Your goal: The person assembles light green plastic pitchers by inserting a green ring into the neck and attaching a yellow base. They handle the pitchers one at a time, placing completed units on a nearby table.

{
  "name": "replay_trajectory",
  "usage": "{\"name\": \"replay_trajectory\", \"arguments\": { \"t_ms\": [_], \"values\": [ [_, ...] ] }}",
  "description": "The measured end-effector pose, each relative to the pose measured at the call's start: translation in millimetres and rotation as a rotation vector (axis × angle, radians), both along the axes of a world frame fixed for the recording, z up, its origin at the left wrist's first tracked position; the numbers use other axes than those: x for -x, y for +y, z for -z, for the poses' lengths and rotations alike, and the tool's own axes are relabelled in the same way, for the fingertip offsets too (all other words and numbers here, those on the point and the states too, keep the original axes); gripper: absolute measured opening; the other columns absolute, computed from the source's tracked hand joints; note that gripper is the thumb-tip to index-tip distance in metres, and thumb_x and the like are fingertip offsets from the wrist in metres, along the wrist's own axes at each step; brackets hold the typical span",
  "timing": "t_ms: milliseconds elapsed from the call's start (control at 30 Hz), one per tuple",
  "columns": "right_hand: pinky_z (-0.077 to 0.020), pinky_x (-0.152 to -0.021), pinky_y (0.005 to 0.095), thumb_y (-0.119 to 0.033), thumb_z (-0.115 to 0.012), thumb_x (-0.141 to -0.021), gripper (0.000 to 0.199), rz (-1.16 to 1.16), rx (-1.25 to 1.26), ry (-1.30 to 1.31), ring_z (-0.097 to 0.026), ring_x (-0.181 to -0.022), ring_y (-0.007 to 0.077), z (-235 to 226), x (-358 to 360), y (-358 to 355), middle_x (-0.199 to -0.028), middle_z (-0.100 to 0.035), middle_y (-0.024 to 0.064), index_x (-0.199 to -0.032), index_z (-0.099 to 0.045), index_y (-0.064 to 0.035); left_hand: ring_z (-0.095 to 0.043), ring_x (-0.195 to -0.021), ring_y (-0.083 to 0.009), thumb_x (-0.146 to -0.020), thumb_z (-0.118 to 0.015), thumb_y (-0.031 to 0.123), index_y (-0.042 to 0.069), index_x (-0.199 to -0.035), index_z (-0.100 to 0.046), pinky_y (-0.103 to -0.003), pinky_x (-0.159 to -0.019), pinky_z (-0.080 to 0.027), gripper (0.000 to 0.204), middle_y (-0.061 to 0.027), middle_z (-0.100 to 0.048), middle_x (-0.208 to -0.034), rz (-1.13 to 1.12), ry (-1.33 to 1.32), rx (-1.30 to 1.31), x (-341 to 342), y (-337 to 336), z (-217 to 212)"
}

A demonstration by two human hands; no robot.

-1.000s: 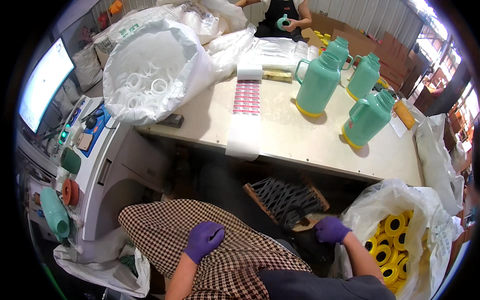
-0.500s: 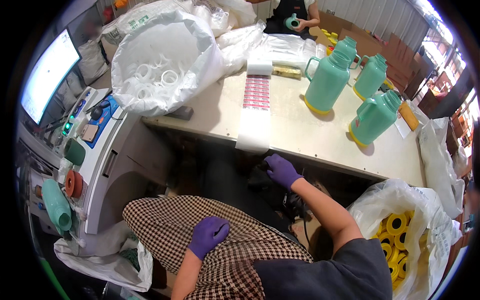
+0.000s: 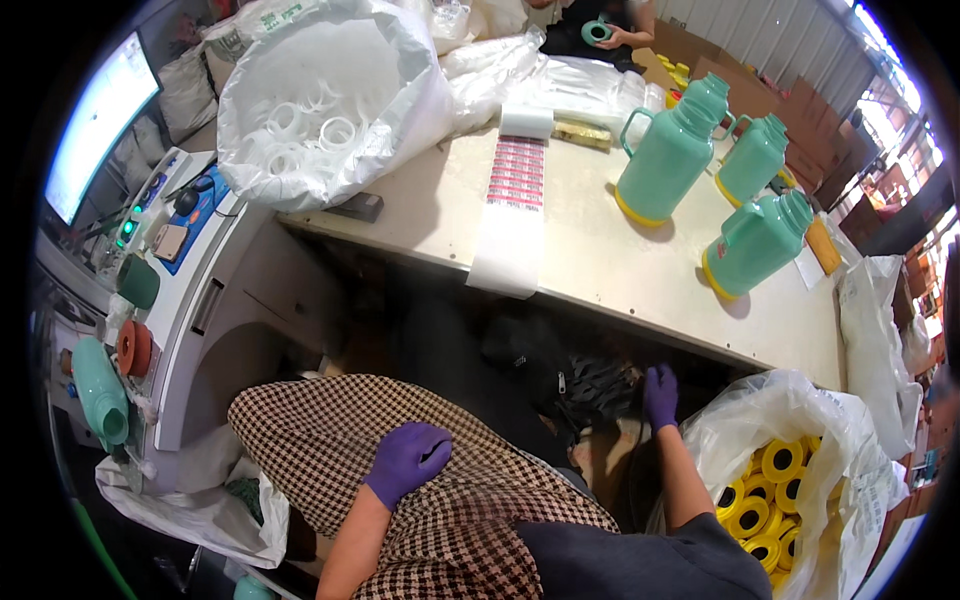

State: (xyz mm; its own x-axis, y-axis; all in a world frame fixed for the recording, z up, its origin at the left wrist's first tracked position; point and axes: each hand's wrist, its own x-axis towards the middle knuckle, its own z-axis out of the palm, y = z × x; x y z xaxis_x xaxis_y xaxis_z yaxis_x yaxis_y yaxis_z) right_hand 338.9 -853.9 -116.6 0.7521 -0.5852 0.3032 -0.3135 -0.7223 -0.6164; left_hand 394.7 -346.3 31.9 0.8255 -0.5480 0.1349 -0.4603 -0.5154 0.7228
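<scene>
My left hand [image 3: 408,462], in a purple glove, rests curled on the checkered cloth [image 3: 330,430] over my lap, with nothing visible in it. My right hand [image 3: 661,397], gloved alike, is under the table's front edge, beside a thin dark cord [image 3: 638,450]. Its fingers point away from me, somewhat apart, and no held thing shows. A black bag [image 3: 525,345] with a zipper lies in the shade under the table, left of that hand. Closest to the right hand on its other side is a clear plastic sack [image 3: 720,425] of yellow rings [image 3: 782,460].
On the white table [image 3: 590,255] stand green jugs [image 3: 668,160] with yellow bases, and a label strip [image 3: 515,185] hangs over its edge. A white sack [image 3: 400,110] holds translucent rings [image 3: 337,133]. Left is a monitor [image 3: 100,125]. Across the table, a person [image 3: 610,35] holds a green piece.
My right hand has left the black bag and moved right, toward the sack of yellow rings. My left hand stays on the cloth. The view has shifted slightly.
</scene>
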Motion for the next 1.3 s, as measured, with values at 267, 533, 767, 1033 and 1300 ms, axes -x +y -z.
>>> {"name": "replay_trajectory", "arguments": {
  "t_ms": [267,533,767,1033,1300],
  "values": [
    [-0.0510,-0.096,0.0516,-0.039,-0.052,-0.099,0.046,-0.022,0.356,0.769,-0.064,-0.112,0.0426,28.6,-71.5,3.1,-0.121,-0.066,0.0277,-0.129,-0.064,-0.0056,-0.068,-0.086,-0.0289,-0.090,-0.069,0.025,0.007,-0.102,-0.075,-0.039,-0.078,-0.053,0.022,-0.0109,-0.072,-0.093,-0.024,-0.008,-0.013,4.8,7.1,6.3],
    [-0.0456,-0.107,0.0467,-0.036,-0.039,-0.102,0.049,-0.058,0.772,0.568,-0.057,-0.128,0.0392,144.0,-81.5,-135.2,-0.137,-0.061,0.0202,-0.134,-0.062,-0.0072,-0.067,-0.082,-0.0296,-0.090,-0.068,0.023,0.010,-0.096,-0.075,-0.041,-0.073,-0.054,0.017,-0.0098,-0.072,-0.091,-0.039,-0.008,0.006,6.3,9.0,11.7],
    [-0.0463,-0.103,0.0416,-0.043,-0.067,-0.088,0.062,-0.387,0.133,0.556,-0.060,-0.115,0.0391,9.4,-60.1,-14.6,-0.121,-0.065,0.0245,-0.131,-0.060,0.0006,-0.068,-0.084,-0.0294,-0.090,-0.068,0.024,0.009,-0.098,-0.075,-0.040,-0.074,-0.054,0.018,-0.0098,-0.072,-0.092,-0.027,-0.017,-0.066,6.0,4.9,12.5],
    [-0.0524,-0.087,0.0445,-0.035,-0.076,-0.081,0.053,-0.387,0.125,0.108,-0.068,-0.095,0.0364,-29.4,-41.1,70.9,-0.104,-0.069,0.0243,-0.119,-0.065,0.0015,-0.069,-0.089,-0.0275,-0.089,-0.071,0.027,0.009,-0.101,-0.075,-0.039,-0.080,-0.055,0.022,-0.0089,-0.073,-0.096,0.066,-0.009,-0.079,-0.1,2.0,15.2],
    [-0.0507,-0.086,0.0385,-0.007,-0.056,-0.094,0.021,0.157,-0.267,-0.121,-0.065,-0.089,0.0273,6.8,-6.2,64.3,-0.099,-0.068,0.0171,-0.113,-0.062,-0.0011,-0.068,-0.090,-0.0291,-0.089,-0.070,0.028,0.010,-0.103,-0.074,-0.040,-0.081,-0.054,0.023,-0.0096,-0.072,-0.097,0.022,-0.008,-0.042,2.8,5.3,11.3]
  ]
}}
